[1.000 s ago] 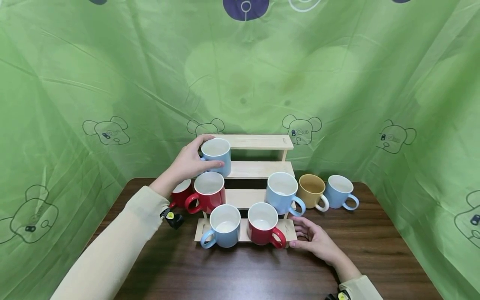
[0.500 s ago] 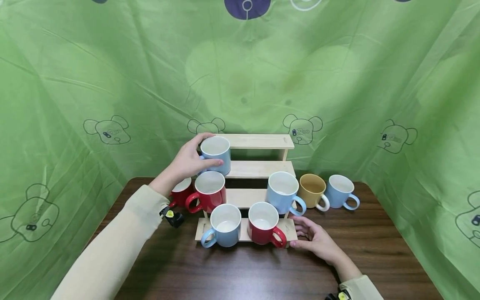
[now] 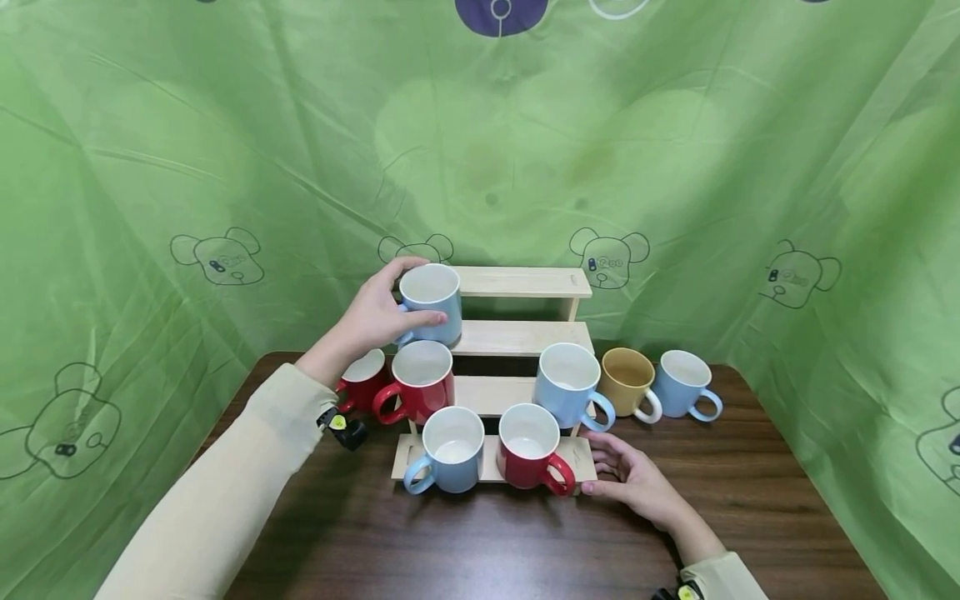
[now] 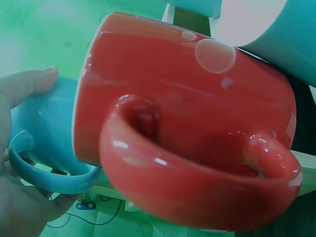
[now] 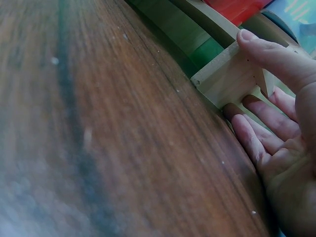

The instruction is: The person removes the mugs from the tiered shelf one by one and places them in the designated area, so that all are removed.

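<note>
My left hand grips a light blue mug from its left side, thumb across the front. The mug is upright over the left end of the second-highest shelf of a wooden stepped rack. Its handle points toward the palm in the left wrist view. At the rack's lower right corner, my right hand holds the end of the lowest shelf; its thumb lies on the upper edge, with the fingers curled at the end panel. A red mug stands just below the held mug.
On the lowest shelf stand a blue mug and a red mug. Another blue mug is on the shelf above. Beside the rack are a yellow mug, a blue mug and a red mug. A green curtain hangs behind.
My left hand has raised the light blue mug slightly above where it was. The right hand keeps its place on the rack, and the other mugs have not moved.
</note>
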Motion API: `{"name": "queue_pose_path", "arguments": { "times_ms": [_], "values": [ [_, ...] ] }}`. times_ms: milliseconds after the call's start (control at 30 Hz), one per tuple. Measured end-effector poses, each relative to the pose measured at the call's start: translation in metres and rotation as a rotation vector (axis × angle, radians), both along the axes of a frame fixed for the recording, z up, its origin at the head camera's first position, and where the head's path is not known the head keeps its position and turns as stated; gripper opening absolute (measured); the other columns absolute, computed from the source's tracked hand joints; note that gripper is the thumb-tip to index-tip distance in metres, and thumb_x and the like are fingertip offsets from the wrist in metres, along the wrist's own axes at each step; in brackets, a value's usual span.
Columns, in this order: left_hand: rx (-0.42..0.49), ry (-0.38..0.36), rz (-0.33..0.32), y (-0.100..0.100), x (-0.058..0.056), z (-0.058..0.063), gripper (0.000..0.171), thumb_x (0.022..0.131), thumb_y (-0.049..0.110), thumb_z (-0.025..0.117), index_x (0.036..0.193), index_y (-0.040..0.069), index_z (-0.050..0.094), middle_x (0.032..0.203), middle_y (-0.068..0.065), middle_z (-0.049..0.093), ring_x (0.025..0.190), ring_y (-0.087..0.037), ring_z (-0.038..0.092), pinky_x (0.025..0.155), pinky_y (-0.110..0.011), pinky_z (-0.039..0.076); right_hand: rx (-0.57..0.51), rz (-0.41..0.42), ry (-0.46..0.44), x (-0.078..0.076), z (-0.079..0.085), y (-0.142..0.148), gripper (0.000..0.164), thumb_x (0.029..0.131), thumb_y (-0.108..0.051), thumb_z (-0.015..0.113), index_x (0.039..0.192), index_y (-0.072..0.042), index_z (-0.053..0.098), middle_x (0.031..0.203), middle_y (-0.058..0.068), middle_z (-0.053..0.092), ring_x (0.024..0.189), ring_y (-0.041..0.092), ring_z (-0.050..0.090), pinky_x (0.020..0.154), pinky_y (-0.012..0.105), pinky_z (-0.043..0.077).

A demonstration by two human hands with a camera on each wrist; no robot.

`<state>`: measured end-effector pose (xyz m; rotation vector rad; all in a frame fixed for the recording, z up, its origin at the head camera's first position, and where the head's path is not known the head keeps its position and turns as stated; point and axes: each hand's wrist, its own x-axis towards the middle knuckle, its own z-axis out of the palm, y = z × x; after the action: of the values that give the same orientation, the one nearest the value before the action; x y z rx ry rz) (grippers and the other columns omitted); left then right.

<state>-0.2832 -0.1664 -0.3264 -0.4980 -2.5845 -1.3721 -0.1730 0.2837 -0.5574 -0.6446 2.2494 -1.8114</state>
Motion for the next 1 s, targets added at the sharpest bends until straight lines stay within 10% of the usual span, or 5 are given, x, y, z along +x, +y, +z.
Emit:
{"name": "queue_pose_path", "arguments": {
  "times_ms": [1000],
  "values": [
    [0.134,0.126,-0.006,-0.021,0.018,0.031,0.083,0.081,0.021,0.099,0.152,0.018,0.057,0.137,-0.004,0.067,0.116,-0.021,0.065,0.098,-0.044,0.050,-0.015,0.009,0.004,-0.001,0.000,-0.001,0.073,0.094,0.002,0.084,0.156,0.009,0.046,0.143,0.031,0.062,0.116,0.020,0.072,0.098,0.028,0.059]
  ]
}}
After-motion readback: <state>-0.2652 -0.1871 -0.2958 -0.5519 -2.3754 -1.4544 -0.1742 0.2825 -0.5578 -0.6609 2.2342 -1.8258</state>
